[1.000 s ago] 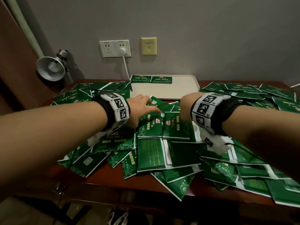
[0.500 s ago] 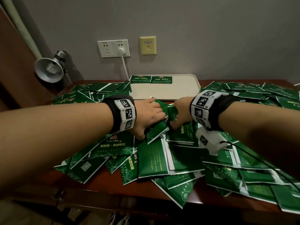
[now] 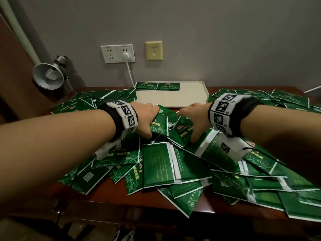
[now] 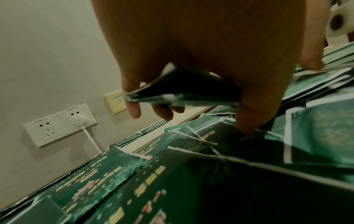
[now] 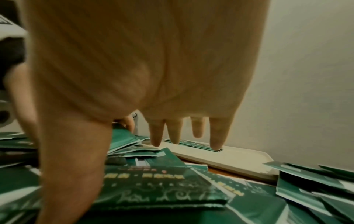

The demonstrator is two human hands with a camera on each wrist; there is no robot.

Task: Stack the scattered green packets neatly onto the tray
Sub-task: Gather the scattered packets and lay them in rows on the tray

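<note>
Several green packets [image 3: 158, 164] lie in a loose heap across the wooden table [image 3: 107, 195]. The cream tray [image 3: 173, 100] sits at the back against the wall, with two packets [image 3: 157, 86] side by side along its far edge. My left hand [image 3: 149, 119] grips a small bunch of packets [image 3: 160, 122] just in front of the tray; in the left wrist view its fingers [image 4: 162, 112] curl round the bunch [image 4: 182, 91]. My right hand [image 3: 189, 122] is beside it with fingers [image 5: 157, 133] straight, and its thumb [image 5: 76, 166] rests on a packet [image 5: 153, 189] in the heap.
A metal lamp [image 3: 48, 75] stands at the back left. A wall socket [image 3: 118, 53] has a white cable running down behind the tray. More packets [image 3: 278, 101] pile up at the right, and some overhang the table's front edge [image 3: 182, 207].
My left hand went from lying flat on the heap to gripping a bunch of packets and lifting it toward the tray. My right hand moved in beside it with its fingers spread.
</note>
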